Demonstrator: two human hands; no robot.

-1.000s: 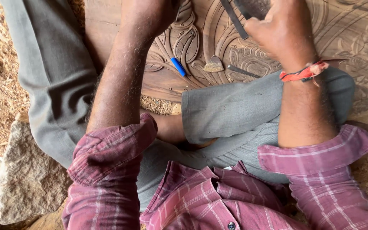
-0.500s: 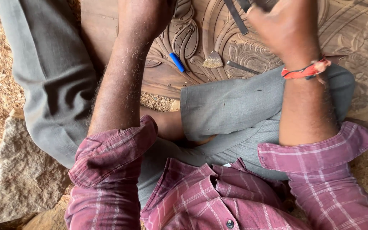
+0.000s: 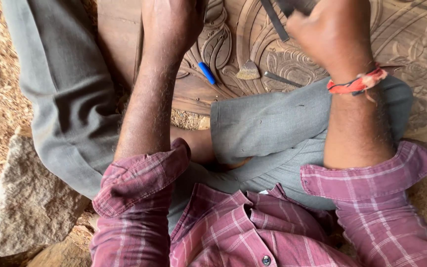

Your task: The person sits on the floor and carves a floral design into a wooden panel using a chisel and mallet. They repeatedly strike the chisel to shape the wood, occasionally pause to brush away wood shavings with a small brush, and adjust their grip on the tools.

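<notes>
Your left hand (image 3: 171,24) is down on the carved wooden panel (image 3: 421,44), over the leaf-shaped carving near its left side. The fingers run off the top edge, so I can't tell whether they're spread, together or gripping anything. Your right hand (image 3: 329,32) is raised over the panel's middle and a bit blurred; its fingers are curled in tight around a dark handle that pokes out at the top (can't make out what kind of tool it is).

Lying loose on the panel between your forearms: a small blue pen-like stick (image 3: 206,72), just right of it a little flat wedge-shaped piece (image 3: 248,70), then a thin dark metal rod (image 3: 281,79), and higher up a long dark flat blade (image 3: 275,20). None of them touch either hand.

There's a red thread band (image 3: 357,84) on your right wrist. You're sitting cross-legged with your grey trouser knee (image 3: 273,123) resting over the panel's near edge. A rough stone block (image 3: 30,202) sits on the sawdusty ground by your left side.
</notes>
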